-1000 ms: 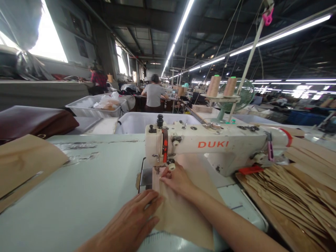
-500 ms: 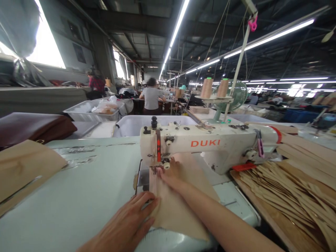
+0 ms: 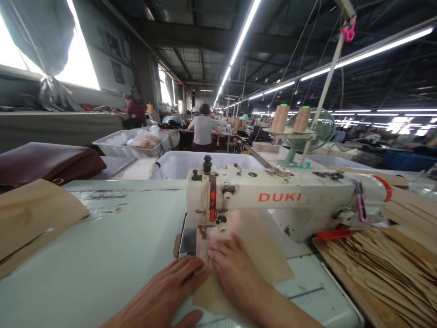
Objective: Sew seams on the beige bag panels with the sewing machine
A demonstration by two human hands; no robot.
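The room is a large workshop with long bright lamps under a dark roof, and a person in a grey shirt (image 3: 202,130) sits well behind the sewing machine (image 3: 252,193), which is the landmark for all places here. The machine stands on a pale green worktop (image 3: 102,246). The beige piece (image 3: 269,248) lies flat under the needle end and the arm of the machine, and it reaches out in front of it, toward the wearer. The left hand (image 3: 167,289) is in front of the machine, to the left of the needle end; its fingers are a little bent and rest on the left edge of the piece, with the thumb held apart, so they are not clenched. The right hand (image 3: 234,269) lies upon the same piece, just before the needle end; its fingers are bent down, but I cannot tell whether they pinch the material or only press it. To the right of the machine, many beige strips (image 3: 385,269) are heaped on a brown board (image 3: 344,278). Behind the machine are a white tub (image 3: 208,159) and two thread cones (image 3: 280,119).
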